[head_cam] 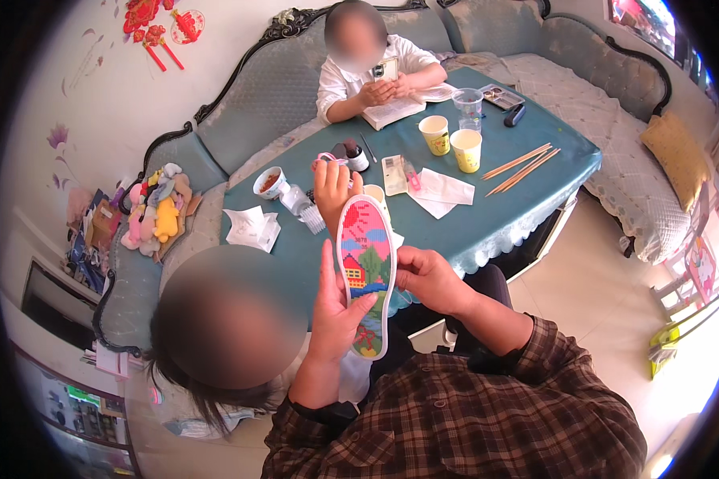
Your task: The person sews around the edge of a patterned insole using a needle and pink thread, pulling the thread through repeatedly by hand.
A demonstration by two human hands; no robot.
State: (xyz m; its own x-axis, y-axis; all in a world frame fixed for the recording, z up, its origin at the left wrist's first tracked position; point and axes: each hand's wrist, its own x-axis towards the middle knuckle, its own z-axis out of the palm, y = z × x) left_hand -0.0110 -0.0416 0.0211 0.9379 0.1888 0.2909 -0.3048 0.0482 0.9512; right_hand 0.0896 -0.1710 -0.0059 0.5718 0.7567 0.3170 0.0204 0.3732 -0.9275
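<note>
An embroidered insole (pixel 368 275) with a white rim stands nearly upright before my chest. Its cross-stitch picture has a red sun, a house, trees and water, and it bears printed numbers. My left hand (pixel 335 317) grips its lower left side, thumb across the front and fingers along the edge and behind. At the right edge, my right hand (pixel 425 278) is curled, with thumb and forefinger pinched against the rim. Those fingertips are partly hidden, so any needle or thread between them cannot be made out.
On the green-covered table (pixel 515 209) stand paper cups (pixel 466 151), a clear plastic cup (pixel 468 108), wooden sticks (pixel 521 169), napkins (pixel 440 191) and a bowl (pixel 269 182). A person (pixel 359 66) opposite holds a phone (pixel 386 70). Another person (pixel 230 317) is close at my left, a raised hand (pixel 334 191) beyond the insole.
</note>
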